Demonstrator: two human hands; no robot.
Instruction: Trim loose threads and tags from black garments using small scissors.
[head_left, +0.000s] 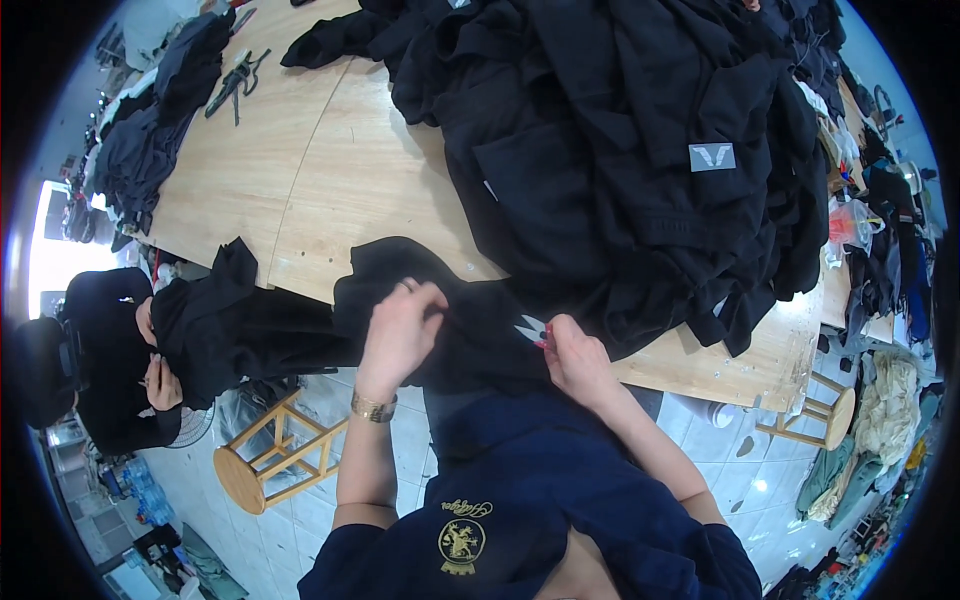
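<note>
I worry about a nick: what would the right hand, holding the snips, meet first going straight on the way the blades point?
Most likely the black cloth, just ahead of the snips in the right hand; the left hand lies roughly beyond. Depth here is unclear.

The black garment of soft cloth (400, 262) lies rumpled at the near edge of the pale wooden table (340, 190), and its lower part hangs over this edge; where it ends on the right cannot be told. The small snips with pointed silver blades and red handles (535, 324) are over the cloth, blades spread, tips toward the table's left side.
</note>
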